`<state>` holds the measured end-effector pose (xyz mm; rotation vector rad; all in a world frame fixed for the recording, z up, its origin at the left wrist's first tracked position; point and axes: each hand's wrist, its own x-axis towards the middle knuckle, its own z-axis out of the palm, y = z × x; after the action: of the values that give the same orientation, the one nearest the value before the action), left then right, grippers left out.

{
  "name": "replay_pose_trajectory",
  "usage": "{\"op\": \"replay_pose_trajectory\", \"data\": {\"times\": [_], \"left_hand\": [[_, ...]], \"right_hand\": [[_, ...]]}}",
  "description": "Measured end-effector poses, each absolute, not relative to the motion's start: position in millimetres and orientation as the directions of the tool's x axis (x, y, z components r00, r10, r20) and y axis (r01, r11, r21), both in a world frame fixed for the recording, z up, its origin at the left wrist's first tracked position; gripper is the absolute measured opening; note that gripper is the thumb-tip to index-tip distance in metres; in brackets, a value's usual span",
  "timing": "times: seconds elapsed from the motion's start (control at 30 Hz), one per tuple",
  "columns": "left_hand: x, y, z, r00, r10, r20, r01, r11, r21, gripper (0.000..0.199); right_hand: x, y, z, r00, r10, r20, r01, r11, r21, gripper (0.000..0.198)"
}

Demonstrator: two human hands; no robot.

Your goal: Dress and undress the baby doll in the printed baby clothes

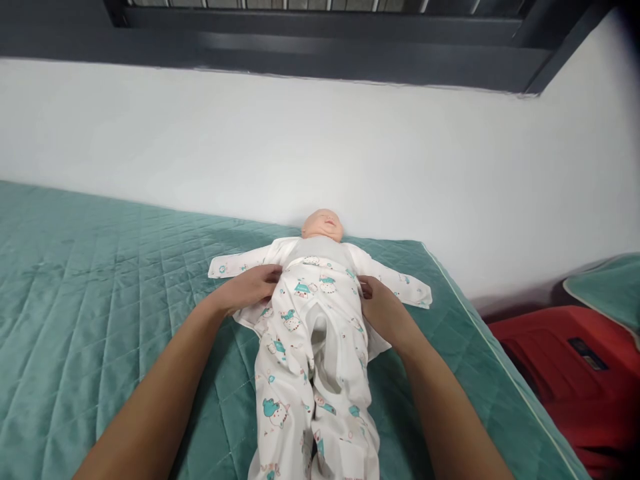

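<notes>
The fingers of the left hand (251, 288) are bent at one side of the trousers (325, 290), near the waist; those of the right hand (384, 309) are curled at the opposite side. I cannot tell if either hand pinches the cloth. The trousers lie along the front of the doll (323, 227), over the white shirt (239, 262), whose sleeves are spread out. The doll lies on its back on a green quilt (100, 320), with its head close to the white wall (250, 133). Above the wall is a dark window frame (310, 43). The quilt stretches widely to the left, giving much room there. To the right, its piped edge runs near the right forearm, and beyond it stands a red chair (565, 407).
</notes>
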<state>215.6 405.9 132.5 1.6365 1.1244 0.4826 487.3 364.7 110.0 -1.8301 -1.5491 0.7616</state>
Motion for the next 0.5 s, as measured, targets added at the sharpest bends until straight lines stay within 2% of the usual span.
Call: {"op": "replay_pose_trajectory", "data": {"times": [0.13,0.27,0.4,0.5], "left_hand": [[216,408,129,0.526,0.832,-0.177,0.335,-0.012,0.942,0.048],[220,407,127,0.459,0.873,-0.168,0.320,0.014,0.947,0.038],[228,405,123,0.328,0.937,-0.123,0.275,0.030,0.961,0.026],[233,406,118,0.277,0.948,-0.155,0.115,0.127,0.985,0.023]], "right_hand": [[492,367,106,0.045,0.999,0.011,0.586,-0.018,-0.810,0.030],[500,368,102,-0.035,0.998,0.048,0.498,0.059,-0.865,0.037],[504,370,97,-0.040,0.996,0.085,0.326,0.093,-0.941,0.046],[503,372,94,-0.033,0.998,0.060,0.166,0.064,-0.984,0.041]]}}
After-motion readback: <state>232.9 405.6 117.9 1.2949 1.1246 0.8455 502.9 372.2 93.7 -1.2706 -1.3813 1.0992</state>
